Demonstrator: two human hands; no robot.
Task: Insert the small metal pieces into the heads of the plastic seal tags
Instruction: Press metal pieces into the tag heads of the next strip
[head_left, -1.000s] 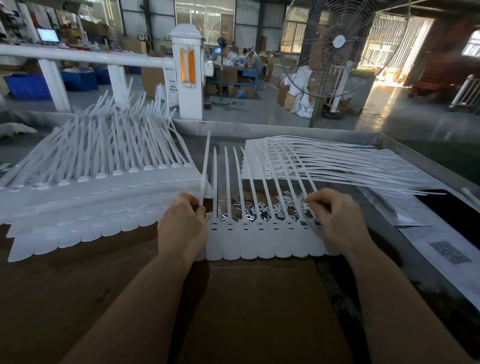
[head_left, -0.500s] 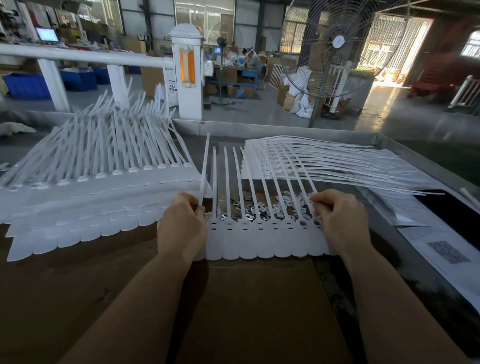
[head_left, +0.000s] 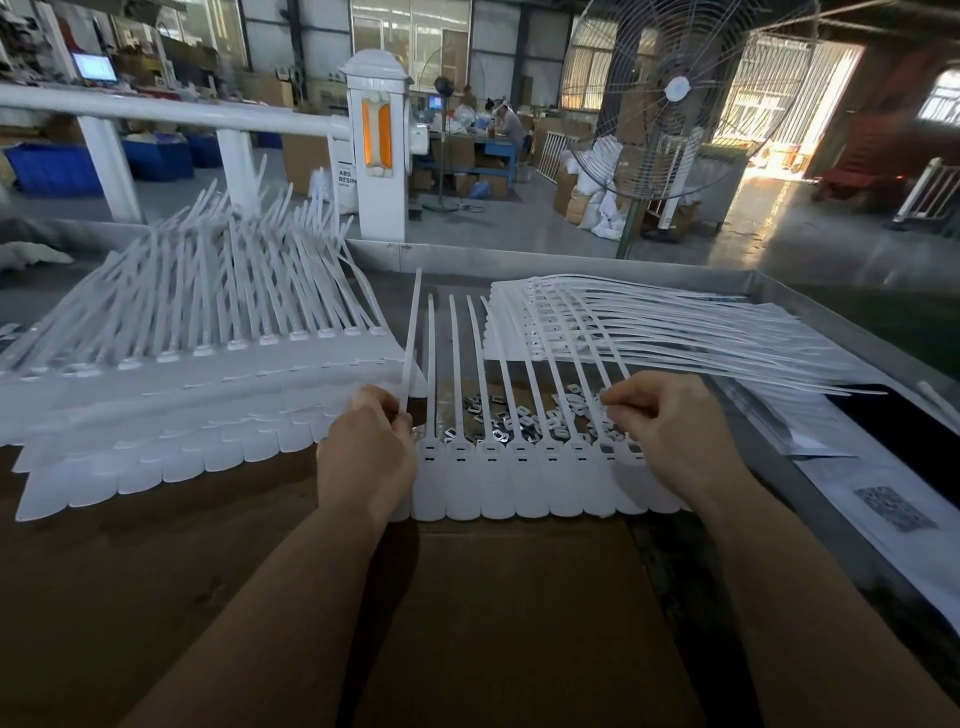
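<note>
Honestly, tags (head_left: 530, 467): light, bendy; hold at the stiff heads.
Clips (head_left: 498, 415): tiny, slippery.
Left hand (head_left: 366, 452): pinching a strap (head_left: 413, 332).
Right hand (head_left: 670, 431): curled, can't tell what's pinched.

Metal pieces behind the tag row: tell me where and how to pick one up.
Take a metal piece by its two outer edges, fingers coming straight down between the tag straps. The pieces lie flat and loose on the table, so only the edges offer a pinch; the straps block a sideways approach.

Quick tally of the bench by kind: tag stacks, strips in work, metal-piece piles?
Tag stacks: 2, the left stack and the right stack
Strip of tags in work: 1
Pile of metal pieces: 1
Total: 4
</note>
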